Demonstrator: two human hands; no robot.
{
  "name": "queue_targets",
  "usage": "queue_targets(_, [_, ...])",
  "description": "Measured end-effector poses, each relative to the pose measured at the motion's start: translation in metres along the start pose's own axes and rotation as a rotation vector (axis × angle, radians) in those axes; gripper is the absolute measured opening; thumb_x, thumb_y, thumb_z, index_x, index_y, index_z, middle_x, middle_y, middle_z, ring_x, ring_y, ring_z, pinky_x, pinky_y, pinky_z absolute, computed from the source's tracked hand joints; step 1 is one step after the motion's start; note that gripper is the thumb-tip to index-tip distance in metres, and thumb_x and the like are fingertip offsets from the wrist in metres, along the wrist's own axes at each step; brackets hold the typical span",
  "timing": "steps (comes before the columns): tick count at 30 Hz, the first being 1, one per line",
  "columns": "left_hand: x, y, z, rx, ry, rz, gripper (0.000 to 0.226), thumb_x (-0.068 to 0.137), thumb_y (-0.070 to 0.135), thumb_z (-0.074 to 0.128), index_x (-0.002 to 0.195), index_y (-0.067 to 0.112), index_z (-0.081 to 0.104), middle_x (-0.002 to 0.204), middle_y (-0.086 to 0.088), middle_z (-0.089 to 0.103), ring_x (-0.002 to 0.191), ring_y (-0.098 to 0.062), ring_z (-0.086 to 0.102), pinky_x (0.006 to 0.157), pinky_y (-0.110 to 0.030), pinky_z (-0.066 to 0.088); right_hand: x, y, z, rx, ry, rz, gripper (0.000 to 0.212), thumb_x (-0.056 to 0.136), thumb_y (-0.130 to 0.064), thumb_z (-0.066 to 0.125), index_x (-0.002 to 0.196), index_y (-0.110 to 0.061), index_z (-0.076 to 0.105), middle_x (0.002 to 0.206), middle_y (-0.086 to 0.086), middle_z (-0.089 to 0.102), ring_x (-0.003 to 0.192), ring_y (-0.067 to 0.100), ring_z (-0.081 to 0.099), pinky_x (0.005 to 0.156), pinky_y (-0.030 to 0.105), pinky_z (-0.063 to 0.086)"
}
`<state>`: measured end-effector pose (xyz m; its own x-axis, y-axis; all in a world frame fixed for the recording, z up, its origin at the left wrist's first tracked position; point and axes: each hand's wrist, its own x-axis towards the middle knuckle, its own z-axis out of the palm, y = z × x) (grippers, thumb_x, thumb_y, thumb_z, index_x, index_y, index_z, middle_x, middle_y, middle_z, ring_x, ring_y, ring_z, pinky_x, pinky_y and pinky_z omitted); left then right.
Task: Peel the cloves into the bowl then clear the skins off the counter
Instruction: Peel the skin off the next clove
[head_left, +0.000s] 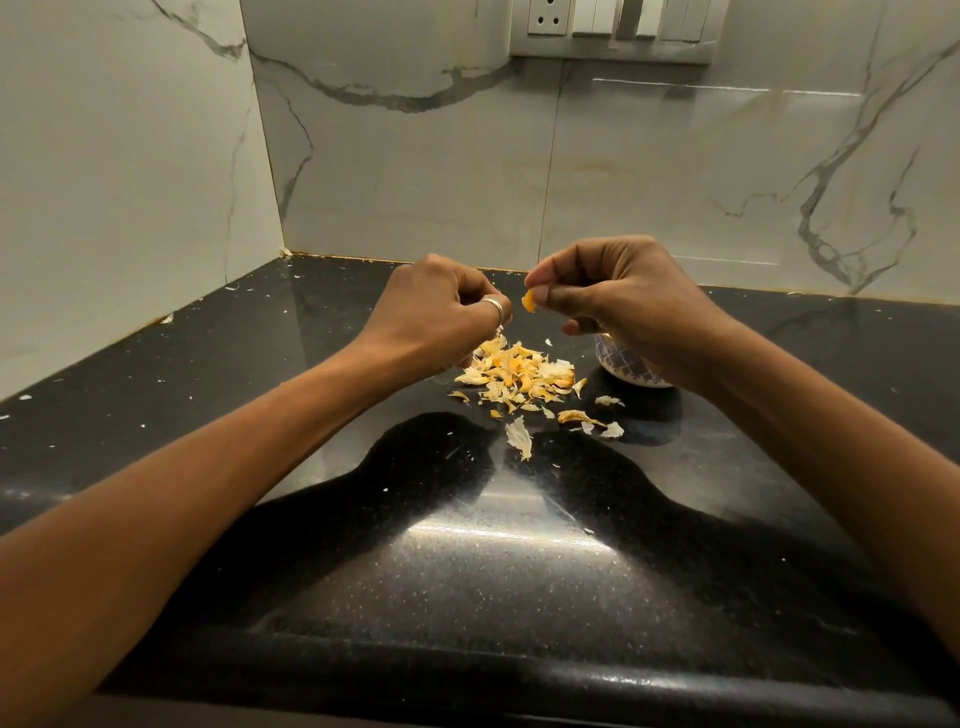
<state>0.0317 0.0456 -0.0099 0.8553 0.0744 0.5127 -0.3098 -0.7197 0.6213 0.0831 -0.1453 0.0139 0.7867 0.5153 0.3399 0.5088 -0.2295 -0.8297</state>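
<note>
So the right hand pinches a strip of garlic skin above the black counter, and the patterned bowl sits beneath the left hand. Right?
No: the head view shows the patterned bowl beneath the right hand, not the left hand. The right hand does pinch a strip of garlic skin above the black counter.

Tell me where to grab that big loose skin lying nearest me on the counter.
Pinch the skin at its narrow near tip, coming from above on your side. It lies flat and papery on the counter, apart from the pile, so a fingertip grip probably suits it.
</note>
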Motion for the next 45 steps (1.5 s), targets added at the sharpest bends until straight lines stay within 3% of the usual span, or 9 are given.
queue_targets(5, [0.0,0.0,0.001,-0.012,-0.011,0.048,0.007,0.084,0.019,0.078,0.088,0.014,0.076,0.071,0.005,0.07,0.056,-0.005,0.066,0.058,-0.025,0.059,-0.001,-0.001,0.0,-0.004,-0.004,-0.003,0.012,0.091,-0.007,0.068,0.096,-0.017,0.072,0.098,0.002,0.075,0.09,0.009,0.069,0.066,0.018,0.055])
queue_targets(7, [0.0,0.0,0.001,-0.045,-0.032,0.064,0.016,0.083,0.016,0.08,0.098,0.014,0.076,0.08,0.003,0.072,0.059,-0.001,0.065,0.06,-0.022,0.057,-0.001,-0.001,0.0,0.011,0.001,0.007,0.011,0.091,-0.007,0.068,0.096,-0.016,0.072,0.099,0.004,0.075,0.089,0.011,0.07,0.066,0.019,0.055])
queue_targets(11, [0.0,0.001,0.001,-0.131,-0.104,0.061,0.031,0.082,0.016,0.081,0.112,0.014,0.073,0.095,-0.001,0.073,0.066,-0.006,0.068,0.059,-0.028,0.061,-0.001,-0.002,-0.001,0.084,0.008,0.052,0.011,0.09,-0.007,0.069,0.1,-0.01,0.072,0.097,0.006,0.075,0.087,0.011,0.069,0.065,0.02,0.054])
queue_targets(18, [-0.001,0.006,0.0,-0.303,-0.155,-0.03,0.024,0.085,0.018,0.078,0.107,0.012,0.071,0.095,-0.002,0.071,0.08,-0.009,0.069,0.059,-0.023,0.056,-0.001,-0.004,0.0,0.225,0.0,0.152,0.01,0.087,-0.009,0.071,0.096,-0.012,0.072,0.086,-0.002,0.073,0.084,0.01,0.067,0.071,0.028,0.052])
queue_targets(26, [-0.001,0.007,-0.002,-0.254,-0.14,0.011,0.015,0.096,0.013,0.064,0.11,0.009,0.07,0.091,-0.009,0.068,0.077,-0.014,0.066,0.058,-0.025,0.057,-0.001,-0.005,-0.001,0.222,0.0,0.17,0.008,0.089,-0.009,0.07,0.095,-0.013,0.073,0.085,-0.002,0.073,0.085,0.011,0.066,0.07,0.027,0.053])
queue_targets(32, [-0.001,0.009,-0.003,-0.307,-0.132,-0.05,0.018,0.097,0.021,0.063,0.102,0.007,0.071,0.093,-0.009,0.071,0.07,-0.009,0.065,0.055,-0.026,0.056,-0.001,-0.004,0.001,0.165,-0.021,0.142,0.01,0.089,-0.01,0.07,0.098,-0.012,0.073,0.096,0.006,0.072,0.088,0.012,0.066,0.065,0.022,0.054])
queue_targets(45, [-0.002,0.011,-0.003,-0.375,-0.152,-0.213,0.014,0.098,0.011,0.059,0.091,0.009,0.07,0.083,-0.008,0.069,0.059,-0.005,0.061,0.051,-0.024,0.055,-0.002,-0.004,0.002,0.093,-0.061,0.092,0.009,0.09,-0.009,0.068,0.096,-0.015,0.071,0.102,0.009,0.072,0.089,0.012,0.067,0.064,0.019,0.054])
